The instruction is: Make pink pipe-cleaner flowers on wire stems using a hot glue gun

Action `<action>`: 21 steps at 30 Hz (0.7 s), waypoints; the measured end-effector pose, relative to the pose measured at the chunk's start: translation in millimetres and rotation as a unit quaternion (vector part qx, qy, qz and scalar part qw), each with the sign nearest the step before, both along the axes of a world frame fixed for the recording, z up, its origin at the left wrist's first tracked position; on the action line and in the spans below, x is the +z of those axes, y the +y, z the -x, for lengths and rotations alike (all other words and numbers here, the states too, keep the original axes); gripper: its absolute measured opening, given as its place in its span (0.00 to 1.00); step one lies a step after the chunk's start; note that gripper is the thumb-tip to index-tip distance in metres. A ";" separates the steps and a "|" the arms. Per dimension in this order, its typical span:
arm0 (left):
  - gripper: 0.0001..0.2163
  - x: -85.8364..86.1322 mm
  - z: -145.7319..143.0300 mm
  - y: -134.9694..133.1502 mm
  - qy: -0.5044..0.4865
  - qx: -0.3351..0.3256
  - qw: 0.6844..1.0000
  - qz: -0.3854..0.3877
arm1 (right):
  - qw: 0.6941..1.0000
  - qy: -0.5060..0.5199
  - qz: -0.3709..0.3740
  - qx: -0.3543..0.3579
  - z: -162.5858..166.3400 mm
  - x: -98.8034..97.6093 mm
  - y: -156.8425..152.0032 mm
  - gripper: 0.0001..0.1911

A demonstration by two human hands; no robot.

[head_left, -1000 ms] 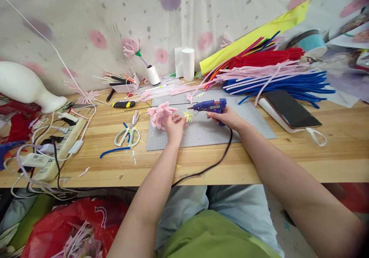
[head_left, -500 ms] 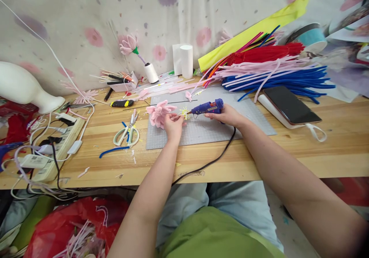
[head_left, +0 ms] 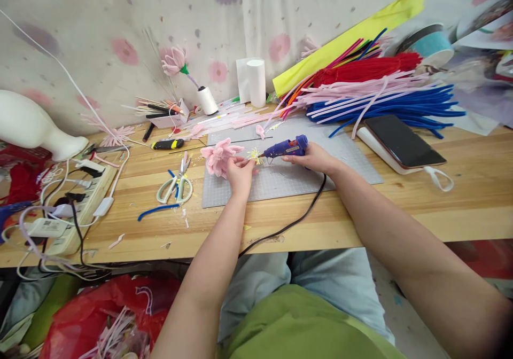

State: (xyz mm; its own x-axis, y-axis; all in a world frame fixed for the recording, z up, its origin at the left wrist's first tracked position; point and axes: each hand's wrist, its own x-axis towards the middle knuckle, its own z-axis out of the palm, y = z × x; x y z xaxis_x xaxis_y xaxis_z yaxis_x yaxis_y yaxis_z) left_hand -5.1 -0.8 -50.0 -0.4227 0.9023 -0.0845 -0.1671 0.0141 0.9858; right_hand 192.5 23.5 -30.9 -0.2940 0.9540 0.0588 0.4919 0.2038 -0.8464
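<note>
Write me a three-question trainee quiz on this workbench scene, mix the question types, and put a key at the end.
1. Multiple choice: What does the right hand hold?
A) A phone
B) A glue gun
C) A pair of tweezers

2. True or false: The scissors lie to the left of the grey mat.

3. Fill in the colour: The glue gun's nozzle points toward a ______ tuft at the fingertips of the left hand.

Key: 1. B; 2. True; 3. yellow
</note>
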 end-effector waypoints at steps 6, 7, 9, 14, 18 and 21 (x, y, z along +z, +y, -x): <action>0.17 -0.6 -0.1 0.8 0.015 -0.011 1.000 0.008 | 1.000 0.003 0.007 -0.008 2.7 -0.7 -0.4 0.27; 0.17 -0.9 0.0 0.9 0.018 -0.012 1.000 0.010 | 1.000 0.008 0.003 -0.008 3.3 -0.5 -0.6 0.27; 0.16 -1.8 0.1 0.9 0.022 -0.015 1.000 0.012 | 1.000 0.014 -0.004 -0.008 4.2 -0.1 -1.0 0.28; 0.16 -3.8 0.8 1.4 0.029 -0.015 0.999 0.013 | 1.000 0.025 -0.004 -0.008 3.8 0.2 -0.6 0.27; 0.16 -3.2 1.1 2.3 0.024 -0.011 1.000 0.013 | 0.999 0.027 -0.016 -0.010 1.6 0.6 0.0 0.27; 0.15 -2.1 0.9 2.0 0.019 -0.007 1.000 0.012 | 1.000 0.021 -0.013 -0.011 0.6 1.2 -0.3 0.27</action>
State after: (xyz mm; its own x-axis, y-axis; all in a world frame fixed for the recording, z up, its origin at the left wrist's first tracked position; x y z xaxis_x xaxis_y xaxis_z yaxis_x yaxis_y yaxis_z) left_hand -6.0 1.2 -52.1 -0.4138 0.9059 -0.0903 -0.1290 0.0398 0.9908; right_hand 191.9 23.1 -29.6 -0.2703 0.9580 0.0959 0.4599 0.2160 -0.8613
